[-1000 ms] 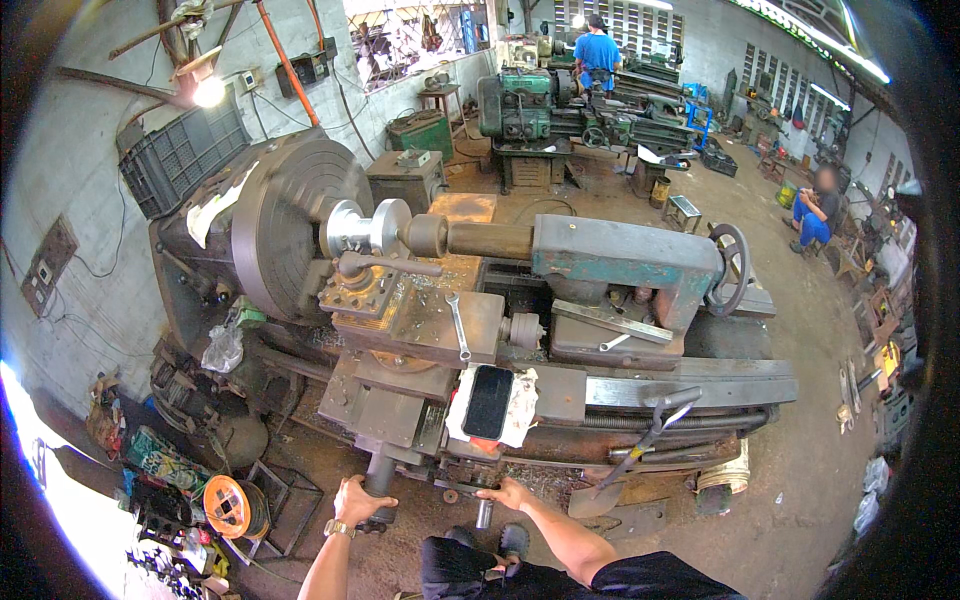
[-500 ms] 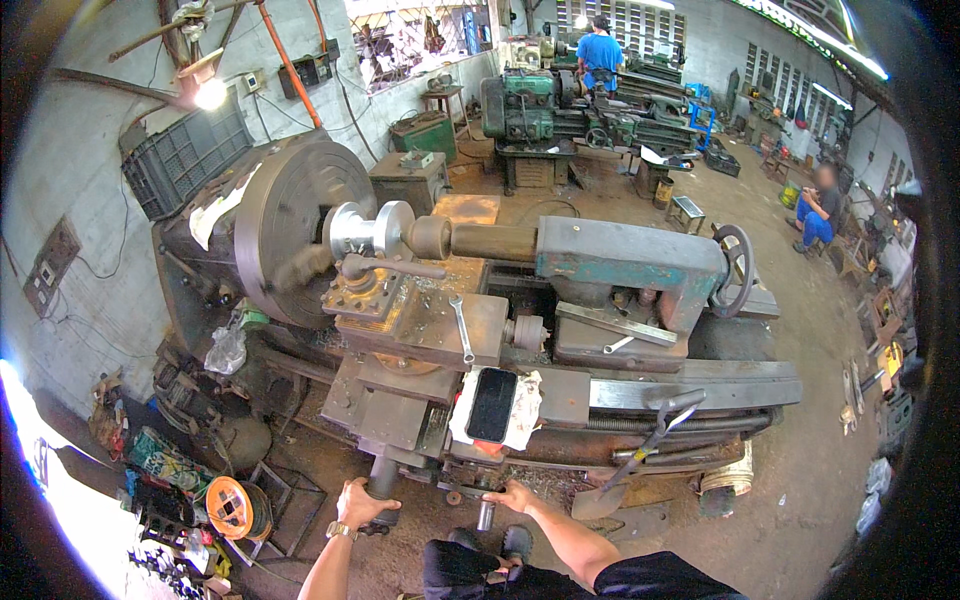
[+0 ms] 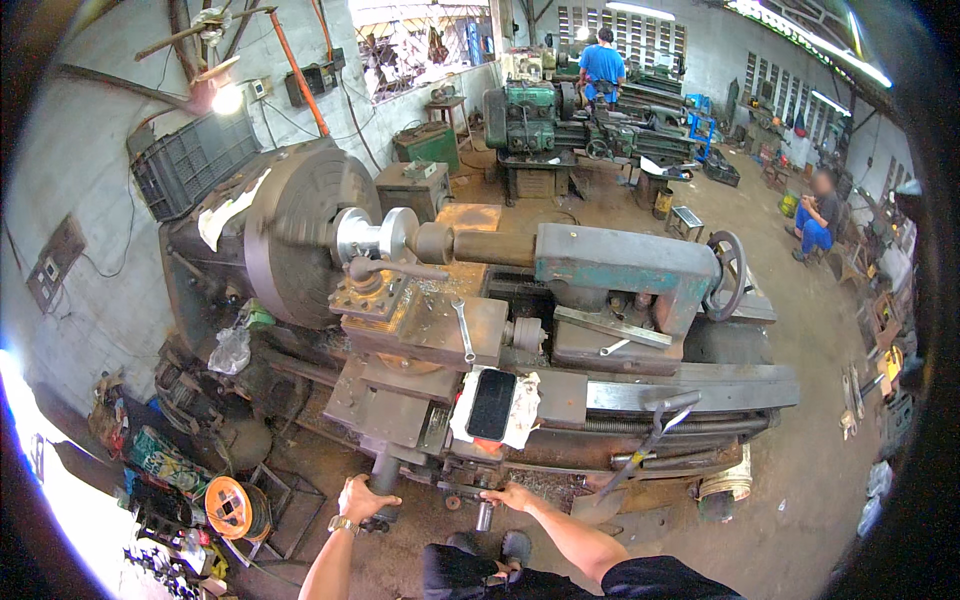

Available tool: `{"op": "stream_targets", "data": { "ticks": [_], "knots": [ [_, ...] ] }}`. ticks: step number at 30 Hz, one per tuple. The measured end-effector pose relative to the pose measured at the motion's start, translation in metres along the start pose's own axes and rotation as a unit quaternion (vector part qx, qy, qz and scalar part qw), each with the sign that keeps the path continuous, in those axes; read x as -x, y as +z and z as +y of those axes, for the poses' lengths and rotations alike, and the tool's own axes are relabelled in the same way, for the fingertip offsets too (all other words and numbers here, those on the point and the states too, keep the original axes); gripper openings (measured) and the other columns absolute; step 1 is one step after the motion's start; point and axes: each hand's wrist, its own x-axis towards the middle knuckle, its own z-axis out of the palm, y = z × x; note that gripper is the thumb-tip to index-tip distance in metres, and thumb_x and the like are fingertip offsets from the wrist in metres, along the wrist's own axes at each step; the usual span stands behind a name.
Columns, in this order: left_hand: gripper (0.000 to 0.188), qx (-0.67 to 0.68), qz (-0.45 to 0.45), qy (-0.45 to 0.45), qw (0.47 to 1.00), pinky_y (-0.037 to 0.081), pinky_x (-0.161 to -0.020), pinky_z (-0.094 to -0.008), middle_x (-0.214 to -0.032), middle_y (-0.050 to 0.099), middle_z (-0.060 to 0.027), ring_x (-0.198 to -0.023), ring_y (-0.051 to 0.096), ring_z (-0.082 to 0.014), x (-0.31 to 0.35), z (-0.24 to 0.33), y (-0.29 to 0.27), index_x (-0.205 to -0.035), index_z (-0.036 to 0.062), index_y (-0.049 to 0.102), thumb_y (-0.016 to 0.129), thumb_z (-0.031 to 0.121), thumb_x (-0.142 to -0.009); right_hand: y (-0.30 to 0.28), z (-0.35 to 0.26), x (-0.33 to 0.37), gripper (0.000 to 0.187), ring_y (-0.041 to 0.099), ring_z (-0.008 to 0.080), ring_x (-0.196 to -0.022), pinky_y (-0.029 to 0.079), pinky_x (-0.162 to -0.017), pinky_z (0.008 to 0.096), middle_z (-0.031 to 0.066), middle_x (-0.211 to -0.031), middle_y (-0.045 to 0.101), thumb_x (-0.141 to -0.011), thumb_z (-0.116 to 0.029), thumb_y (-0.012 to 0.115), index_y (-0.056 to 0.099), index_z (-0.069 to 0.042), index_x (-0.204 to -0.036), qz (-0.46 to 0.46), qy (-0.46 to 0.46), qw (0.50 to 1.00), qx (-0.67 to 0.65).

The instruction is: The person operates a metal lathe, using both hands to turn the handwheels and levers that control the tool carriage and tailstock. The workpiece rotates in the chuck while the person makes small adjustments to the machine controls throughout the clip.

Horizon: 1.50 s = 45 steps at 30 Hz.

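Observation:
I stand at a large old lathe (image 3: 620, 265). My left hand (image 3: 362, 497) is closed around a thick dark handle (image 3: 384, 472) that hangs from the carriage apron. My right hand (image 3: 508, 496) grips a small crank handle (image 3: 484, 512) low on the apron. A shiny metal workpiece (image 3: 375, 238) sits in the big round chuck plate (image 3: 300, 230), which looks blurred as if spinning. The tool post (image 3: 365, 285) stands just in front of the workpiece. A black phone (image 3: 492, 404) lies on a white cloth on the carriage, and a wrench (image 3: 463, 330) lies on the cross slide.
The tailstock handwheel (image 3: 730, 270) is at the right end. A long lever (image 3: 655, 435) juts out below the bed. An orange reel (image 3: 230, 507) and clutter lie on the floor at left. A person in blue works at a far machine (image 3: 602, 68); another sits at right (image 3: 820, 215).
Both hands keep hold of their handles. The view has shifted slightly, and the carriage looks almost unmoved.

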Motion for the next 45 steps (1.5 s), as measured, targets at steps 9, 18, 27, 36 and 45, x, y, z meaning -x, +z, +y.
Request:
{"op": "stream_targets", "data": {
  "ticks": [9,18,27,36,45],
  "knots": [
    [0.106,-0.030,0.068,0.031,0.997,0.053,-0.101,-0.0411,-0.124,0.070,-0.0225,-0.115,0.069,-0.0327,0.004,0.002,0.003,-0.126,-0.0038,0.067,0.091,0.064,-0.049,0.019,-0.037,-0.036,0.124,0.050,0.0402,-0.138,0.038,-0.115,0.0497,0.0259,-0.145,0.055,-0.065,-0.099,0.054,0.060,0.002,-0.137,-0.014,0.119,0.972,0.203],
    [0.109,-0.021,0.057,0.020,0.998,0.052,-0.103,-0.0418,-0.130,0.067,-0.0228,-0.120,0.065,-0.0337,0.014,0.009,-0.003,-0.132,-0.0015,0.063,0.090,0.065,-0.051,0.022,-0.045,-0.042,0.109,0.068,0.0281,-0.091,0.054,-0.079,0.0447,0.0146,-0.106,0.071,-0.058,-0.099,0.060,0.074,-0.003,-0.107,-0.031,0.188,0.964,0.186],
    [0.108,-0.017,0.052,0.020,0.998,0.053,-0.101,-0.0422,-0.126,0.068,-0.0243,-0.117,0.067,-0.0338,0.017,0.013,-0.008,-0.131,-0.0032,0.064,0.090,0.064,-0.051,0.018,-0.055,-0.014,0.095,0.072,0.0272,-0.075,0.054,-0.074,0.0410,0.0123,-0.066,0.067,-0.061,-0.100,0.056,0.078,-0.010,-0.084,0.044,0.159,0.957,0.237],
    [0.105,-0.020,0.066,0.023,0.997,0.054,-0.099,-0.0409,-0.123,0.069,-0.0236,-0.114,0.068,-0.0336,0.015,0.010,-0.003,-0.130,-0.0024,0.065,0.090,0.063,-0.051,0.014,-0.062,-0.010,0.104,0.067,0.0389,-0.117,0.052,-0.100,0.0431,0.0261,-0.115,0.072,-0.062,-0.095,0.062,0.076,-0.005,-0.114,0.017,0.169,0.961,0.220],
    [0.104,-0.023,0.064,0.026,0.997,0.054,-0.098,-0.0406,-0.121,0.071,-0.0221,-0.112,0.069,-0.0325,0.014,0.009,-0.003,-0.130,-0.0027,0.064,0.089,0.062,-0.053,0.014,-0.067,0.001,0.100,0.066,0.0407,-0.116,0.052,-0.100,0.0460,0.0262,-0.118,0.070,-0.069,-0.094,0.056,0.073,-0.009,-0.120,0.033,0.081,0.969,0.232]
  ]
}}
